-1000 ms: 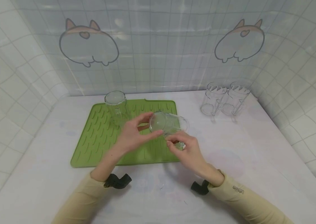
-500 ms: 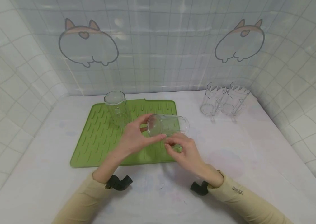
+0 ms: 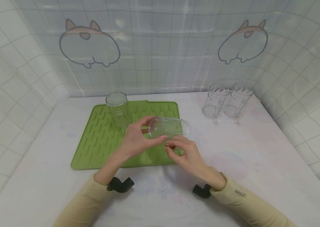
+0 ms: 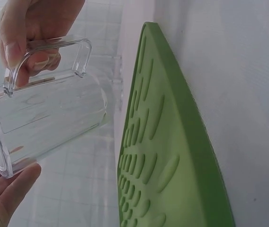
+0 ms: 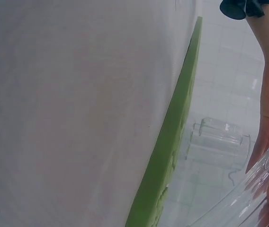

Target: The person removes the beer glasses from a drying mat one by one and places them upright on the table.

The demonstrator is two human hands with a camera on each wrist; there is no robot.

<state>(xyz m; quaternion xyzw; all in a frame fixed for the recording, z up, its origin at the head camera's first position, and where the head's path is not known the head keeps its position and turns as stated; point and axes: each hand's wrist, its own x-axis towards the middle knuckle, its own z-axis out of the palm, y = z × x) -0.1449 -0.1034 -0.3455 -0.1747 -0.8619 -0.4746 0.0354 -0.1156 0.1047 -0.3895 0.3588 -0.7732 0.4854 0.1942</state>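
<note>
A clear glass mug (image 3: 172, 126) lies sideways in the air above the green ridged drying mat (image 3: 97, 142), held between both hands. My left hand (image 3: 135, 138) grips its left end, thumb at the near side and fingers at the far side. With curled fingers, my right hand (image 3: 186, 153) pinches the mug's handle (image 4: 83, 56), which shows best in the left wrist view. Behind my left hand, another glass mug (image 3: 117, 107) stands upright on the mat's back left part.
Two more clear mugs (image 3: 216, 100) stand side by side at the back right of the white-covered table (image 3: 250, 151). Tile-patterned walls (image 3: 160, 63) enclose the back and sides. Dark wrist mounts (image 3: 120, 185) sit at both cuffs.
The held mug has turned to lie more level and shifted slightly left and toward me. Both hands keep their hold, the right one moving a little left. The standing mugs have not moved.
</note>
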